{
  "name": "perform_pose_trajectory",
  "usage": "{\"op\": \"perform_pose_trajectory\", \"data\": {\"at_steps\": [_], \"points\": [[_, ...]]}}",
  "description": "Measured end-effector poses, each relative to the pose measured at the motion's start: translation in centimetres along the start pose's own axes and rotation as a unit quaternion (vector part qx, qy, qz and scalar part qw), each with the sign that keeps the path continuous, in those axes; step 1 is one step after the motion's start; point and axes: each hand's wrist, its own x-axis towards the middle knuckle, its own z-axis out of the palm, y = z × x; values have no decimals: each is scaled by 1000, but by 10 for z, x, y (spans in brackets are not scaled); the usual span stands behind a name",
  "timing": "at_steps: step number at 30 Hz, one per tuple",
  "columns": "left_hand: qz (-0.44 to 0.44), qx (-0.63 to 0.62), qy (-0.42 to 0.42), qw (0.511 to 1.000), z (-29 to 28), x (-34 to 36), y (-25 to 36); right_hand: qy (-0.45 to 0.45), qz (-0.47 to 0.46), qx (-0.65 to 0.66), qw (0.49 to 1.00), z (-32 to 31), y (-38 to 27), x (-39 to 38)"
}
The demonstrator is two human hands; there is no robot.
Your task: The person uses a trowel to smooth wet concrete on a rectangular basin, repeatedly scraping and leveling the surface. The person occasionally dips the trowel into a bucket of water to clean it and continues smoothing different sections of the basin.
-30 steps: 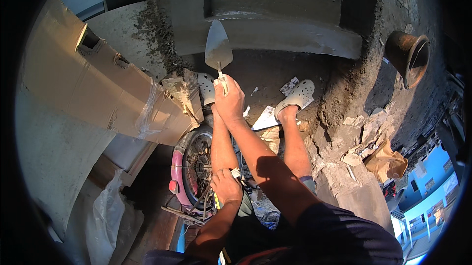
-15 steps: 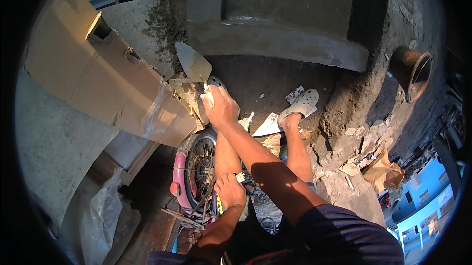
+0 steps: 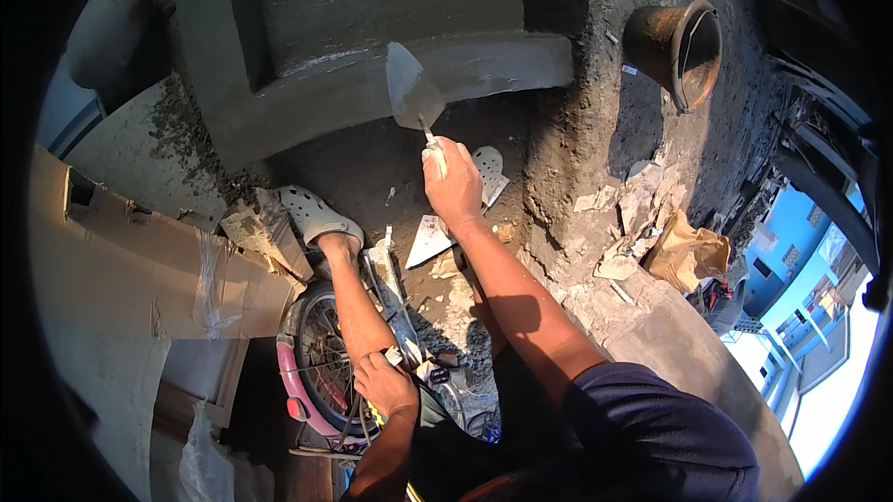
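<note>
Grey metal trowel point(image 3: 416, 97): pointed leaf-shaped blade point(image 3: 407, 79), paler toward the tip, darker smear near the neck, any markings too small to tell. Right hand point(image 3: 454, 187) wraps its pale handle point(image 3: 436, 160) firmly. Blade sits over the smooth grey ledge point(image 3: 507, 66) (contact unclear). Left hand point(image 3: 386, 384) rests by the left leg point(image 3: 357, 311), fingers curled near a small pale item point(image 3: 394, 355); cannot tell whether gripped.

Right arm point(image 3: 526, 302) extends forward, right fingers point(image 3: 459, 158) curled; left fingers point(image 3: 366, 374) touch the leg point(image 3: 361, 316).
</note>
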Motion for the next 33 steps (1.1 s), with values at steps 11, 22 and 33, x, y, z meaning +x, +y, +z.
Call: {"op": "perform_pose_trajectory", "data": {"at_steps": [11,22,33], "points": [[30,57,-7,998,-6,3,3,125,252,129,951,-110,139,67],[31,38,-4,999,-11,5,-1,37,264,339,902,-52,67,54],[29,0,0,1000,-25,5,-4,-242,-27,140,960,112,-167,-67]]}}
